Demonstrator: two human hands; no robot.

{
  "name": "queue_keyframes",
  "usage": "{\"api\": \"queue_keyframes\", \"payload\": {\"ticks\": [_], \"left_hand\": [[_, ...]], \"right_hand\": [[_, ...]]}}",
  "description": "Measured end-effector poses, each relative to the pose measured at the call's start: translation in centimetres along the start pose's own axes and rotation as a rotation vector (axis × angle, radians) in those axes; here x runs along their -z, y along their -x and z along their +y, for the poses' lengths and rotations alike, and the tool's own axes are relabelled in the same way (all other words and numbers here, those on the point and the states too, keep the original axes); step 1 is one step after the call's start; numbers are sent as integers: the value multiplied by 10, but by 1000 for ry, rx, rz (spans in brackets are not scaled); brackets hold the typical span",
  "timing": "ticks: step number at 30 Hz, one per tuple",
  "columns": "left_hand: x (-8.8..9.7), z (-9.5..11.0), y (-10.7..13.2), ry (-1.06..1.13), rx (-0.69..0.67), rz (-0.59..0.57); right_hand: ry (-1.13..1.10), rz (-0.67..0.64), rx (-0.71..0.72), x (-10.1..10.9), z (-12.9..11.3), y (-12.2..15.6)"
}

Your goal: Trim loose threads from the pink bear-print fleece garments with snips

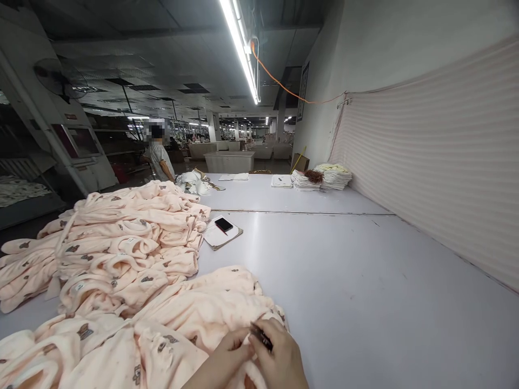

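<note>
On pale-lilac tabletop [365, 281], brown-printed peach fleece garment [219, 305] pinched by left hand [235, 348] and right hand [281, 351] together; right also holds small dark tool [263, 338]. Seems unfinished; heaped peach garments [133, 246] done or waiting, cannot tell.

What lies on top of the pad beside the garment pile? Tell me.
A dark phone and, against it, seemingly a pen lie on the pad. Whatever the phone covers cannot be seen.

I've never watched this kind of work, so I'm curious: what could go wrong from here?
The dark tool in the right hand is close to the left hand; if sharp, it might nick skin or the pink cloth. The heap of garments near the phone might slump onto it.
</note>
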State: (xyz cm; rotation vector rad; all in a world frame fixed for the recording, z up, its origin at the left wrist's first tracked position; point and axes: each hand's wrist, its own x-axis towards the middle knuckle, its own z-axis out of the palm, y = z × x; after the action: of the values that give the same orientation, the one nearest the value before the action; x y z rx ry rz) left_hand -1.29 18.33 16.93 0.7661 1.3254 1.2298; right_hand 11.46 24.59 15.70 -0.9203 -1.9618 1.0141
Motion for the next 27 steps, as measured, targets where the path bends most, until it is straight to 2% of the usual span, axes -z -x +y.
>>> {"api": "queue_keyframes", "payload": {"ticks": [2,5,7,9,12,16,22,25,27], "left_hand": [[6,3,3,-178,-121,111],[16,8,12,-523,-374,386],[20,9,16,-566,-432,477],[21,6,18,-402,-387,465],[17,1,19,-179,-359,406],[11,-2,21,-74,-340,358],[16,1,23,-137,-331,354],[17,2,24,-235,-355,324],[16,2,24,-286,-389,303]], "right_hand": [[-153,-66,-39,-2,-4,-3],[-405,-2,-157,-1,-1,0],[-394,19,-185,1,4,4],[-317,7,-138,2,5,8],[-206,-4,28,0,-3,9],[-99,22,187,-12,-10,7],[34,59,229,-16,-4,13],[150,46,263,-11,-10,13],[145,35,248,-8,-15,11]]}}
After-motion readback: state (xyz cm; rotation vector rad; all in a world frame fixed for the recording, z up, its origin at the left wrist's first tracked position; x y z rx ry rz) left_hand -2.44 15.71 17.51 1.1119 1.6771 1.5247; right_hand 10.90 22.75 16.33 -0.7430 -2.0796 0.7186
